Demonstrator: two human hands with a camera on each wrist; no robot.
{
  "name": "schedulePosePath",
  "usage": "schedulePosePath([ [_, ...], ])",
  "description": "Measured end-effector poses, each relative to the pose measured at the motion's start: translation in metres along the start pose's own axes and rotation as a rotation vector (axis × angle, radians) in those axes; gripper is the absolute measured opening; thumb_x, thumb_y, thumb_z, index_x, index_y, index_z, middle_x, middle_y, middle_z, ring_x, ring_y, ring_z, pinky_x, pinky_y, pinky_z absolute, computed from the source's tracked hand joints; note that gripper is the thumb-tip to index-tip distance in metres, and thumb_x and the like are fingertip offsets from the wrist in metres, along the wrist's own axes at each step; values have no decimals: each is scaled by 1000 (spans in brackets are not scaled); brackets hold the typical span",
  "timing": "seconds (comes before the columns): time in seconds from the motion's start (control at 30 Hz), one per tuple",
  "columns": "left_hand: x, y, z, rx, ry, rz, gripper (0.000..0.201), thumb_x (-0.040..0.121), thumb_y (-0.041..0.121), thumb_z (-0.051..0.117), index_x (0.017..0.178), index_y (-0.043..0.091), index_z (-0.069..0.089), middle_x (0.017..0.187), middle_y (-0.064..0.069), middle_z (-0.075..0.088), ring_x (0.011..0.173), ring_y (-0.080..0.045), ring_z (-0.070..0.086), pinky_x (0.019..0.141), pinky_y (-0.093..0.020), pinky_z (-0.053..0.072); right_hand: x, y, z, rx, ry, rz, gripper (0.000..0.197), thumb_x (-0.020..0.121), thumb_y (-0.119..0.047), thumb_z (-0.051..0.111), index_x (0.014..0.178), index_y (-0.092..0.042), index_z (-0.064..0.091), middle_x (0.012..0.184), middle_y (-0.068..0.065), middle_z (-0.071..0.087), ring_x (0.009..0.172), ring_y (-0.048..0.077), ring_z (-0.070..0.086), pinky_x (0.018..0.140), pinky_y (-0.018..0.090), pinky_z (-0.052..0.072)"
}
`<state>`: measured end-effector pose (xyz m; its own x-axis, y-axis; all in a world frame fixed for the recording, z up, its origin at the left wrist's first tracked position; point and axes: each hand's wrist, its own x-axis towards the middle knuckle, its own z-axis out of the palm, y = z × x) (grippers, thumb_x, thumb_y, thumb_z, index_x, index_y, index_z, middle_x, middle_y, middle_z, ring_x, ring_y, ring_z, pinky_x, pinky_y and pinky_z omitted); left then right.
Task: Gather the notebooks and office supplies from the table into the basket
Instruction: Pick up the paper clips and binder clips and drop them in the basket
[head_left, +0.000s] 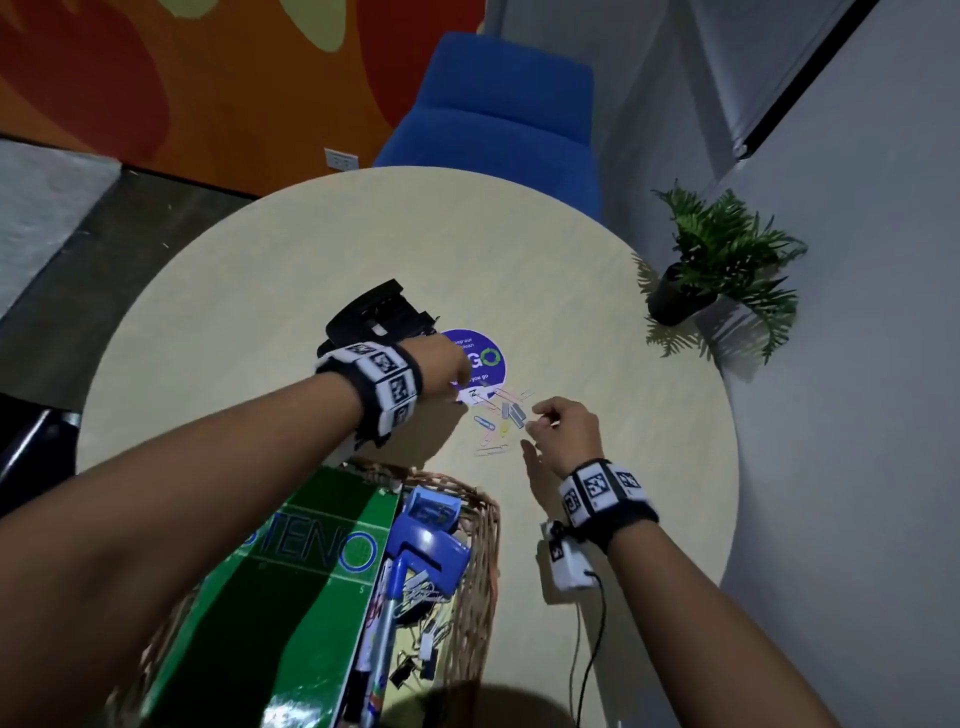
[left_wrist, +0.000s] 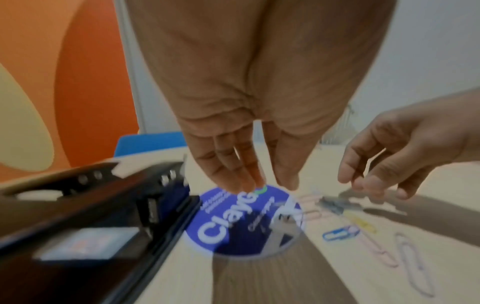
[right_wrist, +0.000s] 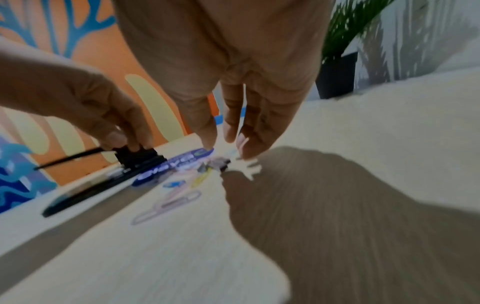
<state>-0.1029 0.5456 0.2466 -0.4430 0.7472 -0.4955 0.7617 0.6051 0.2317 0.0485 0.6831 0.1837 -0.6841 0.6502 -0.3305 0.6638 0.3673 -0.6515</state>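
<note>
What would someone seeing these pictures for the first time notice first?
Probably both hands, the left hand and right hand, meeting over a scatter of coloured paper clips at the middle of the round table, beside a purple round sticker. Next, nearer the person, the wicker basket already holds a green steno notebook and a blue stapler.

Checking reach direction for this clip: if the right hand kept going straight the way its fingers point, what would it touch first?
Probably the small metal clips in the paper clip pile, just below the right hand and its fingertips; blur hides whether they already touch.
</note>
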Motion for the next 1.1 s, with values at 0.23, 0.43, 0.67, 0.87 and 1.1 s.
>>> schedulePosePath([
  [0.23, 76, 6, 27, 113, -100, -46, 6, 79, 15, 62, 77, 18, 67, 87, -10, 66, 92, -30, 63, 75, -32, 50, 35, 12, 30, -131, 13, 2, 25, 84, -31, 67, 102, -13, 66, 109, 9, 66, 100, 28, 64, 83, 33, 50],
  [0.43, 83, 16, 37, 78, -62, -57, 20, 86, 12, 51, 94, 7, 69, 106, -16, 65, 98, -35, 63, 81, -36, 51, 41, 5, 36, -213, -39, 5, 18, 85, -22, 61, 98, -10, 65, 108, 11, 63, 96, 33, 62, 75, 32, 47],
  [0.67, 75, 14, 36, 36, -92, -96, 19, 85, 8, 50, 96, 7, 65, 100, -17, 65, 101, -35, 62, 83, -37, 51, 37, 2, 35, -145, -27, 6, 8, 81, -9, 57, 82, -13, 63, 95, 10, 68, 86, 32, 63, 68, 29, 48],
  [0.87, 43, 4, 13, -69, 71, -51, 17, 87, 23, 57, 101, 20, 67, 106, -2, 68, 101, -26, 61, 84, -31, 49, 23, 2, 13, 204, 85, 8, 16, 75, -1, 69, 73, -15, 61, 63, -1, 58, 55, 14, 58, 58, 24, 55],
  [1.1, -45, -10, 24, -326, 122, 44, 14, 89, 22, 62, 95, 16, 73, 99, -1, 73, 90, -16, 65, 81, -27, 49, -27, 6, -18, 452, 13, -28, 20, 81, 5, 65, 89, -14, 67, 67, 10, 64, 61, 18, 64, 62, 28, 57],
])
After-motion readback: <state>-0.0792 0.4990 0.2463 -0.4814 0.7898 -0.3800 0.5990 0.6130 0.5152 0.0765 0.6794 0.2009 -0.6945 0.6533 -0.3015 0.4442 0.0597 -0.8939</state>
